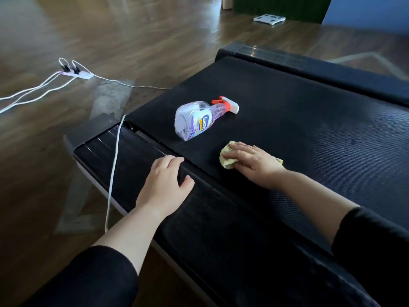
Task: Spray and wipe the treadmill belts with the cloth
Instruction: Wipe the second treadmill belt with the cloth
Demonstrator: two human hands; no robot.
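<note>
Dark wood floor [110, 29] all around, kind of glossy, with a black treadmill sitting on it, and the treadmill belt [298, 107] takes up most of the right side of the view. The spray bottle [197, 120] is lying on its side on the belt. It's clear with purple liquid and an orange and white trigger head pointing away toward the far end. Nobody's touching it.

The cloth [226, 159] is yellow and bunched up, sitting on the belt just nearer than the bottle and a bit to the right. The right hand [254, 162] is flat on top of it, palm down. Its fingers [236, 151] lie straight and close together across the cloth, pressing it onto the belt rather than wrapping round it. A yellow lump sticks out past the fingertips and a small corner peeks out on the far side of the wrist.

The left hand [164, 185] is on the treadmill's black side rail [210, 218], near the belt's edge. Those fingers [170, 161] are loosely bent with the thumb spread out, just resting there, holding nothing and well apart from the cloth.

A white cable [112, 169] runs over the treadmill's end cover [99, 142] down to the floor. Farther left there's a power strip [77, 74] with more white cords. Way at the back a flat white thing [269, 18] sits on the floor, can't tell what it is. Both arms have black sleeves [88, 280].
</note>
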